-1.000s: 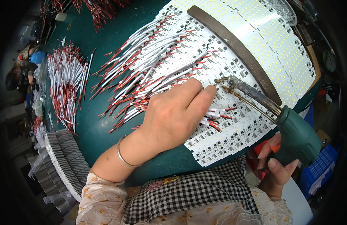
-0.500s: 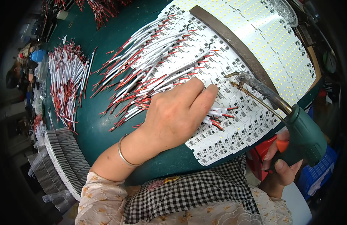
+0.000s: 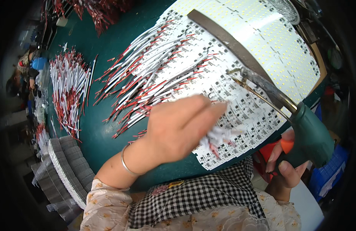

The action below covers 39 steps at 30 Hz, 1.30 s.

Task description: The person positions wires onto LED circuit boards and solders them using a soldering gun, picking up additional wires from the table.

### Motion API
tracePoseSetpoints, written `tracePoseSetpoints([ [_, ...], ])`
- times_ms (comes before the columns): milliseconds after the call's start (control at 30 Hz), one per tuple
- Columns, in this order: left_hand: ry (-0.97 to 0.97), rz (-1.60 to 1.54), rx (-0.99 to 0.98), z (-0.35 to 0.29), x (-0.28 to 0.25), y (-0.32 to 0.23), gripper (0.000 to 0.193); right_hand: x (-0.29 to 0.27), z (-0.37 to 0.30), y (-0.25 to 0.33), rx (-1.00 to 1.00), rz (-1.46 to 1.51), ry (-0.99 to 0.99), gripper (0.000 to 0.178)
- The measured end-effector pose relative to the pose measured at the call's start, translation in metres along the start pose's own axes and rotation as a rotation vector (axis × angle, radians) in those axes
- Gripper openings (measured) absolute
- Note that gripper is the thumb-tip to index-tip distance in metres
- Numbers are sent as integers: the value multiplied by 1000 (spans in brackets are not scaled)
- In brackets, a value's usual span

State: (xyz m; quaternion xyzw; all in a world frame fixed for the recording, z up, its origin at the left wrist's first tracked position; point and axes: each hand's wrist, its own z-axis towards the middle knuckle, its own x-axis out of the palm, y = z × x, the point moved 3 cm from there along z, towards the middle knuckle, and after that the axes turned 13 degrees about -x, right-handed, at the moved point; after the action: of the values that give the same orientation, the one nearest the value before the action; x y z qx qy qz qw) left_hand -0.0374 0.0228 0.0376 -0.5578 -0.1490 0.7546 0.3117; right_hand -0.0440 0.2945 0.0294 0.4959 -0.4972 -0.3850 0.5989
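Observation:
My left hand (image 3: pixel 178 127), smeared by motion, is over the near part of a white circuit board panel (image 3: pixel 258 125). Its fingers are closed round a small bunch of wires (image 3: pixel 220 138), white with red and black ends, which blur below the palm. Rows of similar wires (image 3: pixel 147 77) lie across the panel's left side, their ends at the small boards. My right hand (image 3: pixel 287 169) is closed on the handle of a green soldering gun (image 3: pixel 312 134). The gun's metal tip and thin feed tube point left over the panel.
A dark curved bar (image 3: pixel 232 40) lies across the panel, with a section of yellow LEDs (image 3: pixel 289 54) beyond it. Left on the green table are a wire pile (image 3: pixel 70 84) and stacked grey strips (image 3: pixel 72 161). Red wires (image 3: pixel 104 11) lie at the back; a blue basket (image 3: pixel 332 169) is right.
My left hand has shifted slightly down toward me with the wire bunch, which now blurs. The soldering gun stays nearly in place in my right hand. The whole view has shifted slightly.

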Motion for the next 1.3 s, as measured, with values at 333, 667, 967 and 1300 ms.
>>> tracePoseSetpoints([
  [333, -1, -166, 230, -17, -10, -42, 37, 57, 24, 4, -298, -238, 541, 66],
  [667, 56, -138, 197, -17, -9, -45, 39, 63, 24, -2, -392, -176, 501, 65],
  [967, 41, -47, 123, -16, -11, -38, 41, 66, 17, -4, -394, -351, 540, 52],
  [1300, -155, 62, -70, -6, 12, 17, 40, 16, -5, 2, -23, -85, 30, 61],
])
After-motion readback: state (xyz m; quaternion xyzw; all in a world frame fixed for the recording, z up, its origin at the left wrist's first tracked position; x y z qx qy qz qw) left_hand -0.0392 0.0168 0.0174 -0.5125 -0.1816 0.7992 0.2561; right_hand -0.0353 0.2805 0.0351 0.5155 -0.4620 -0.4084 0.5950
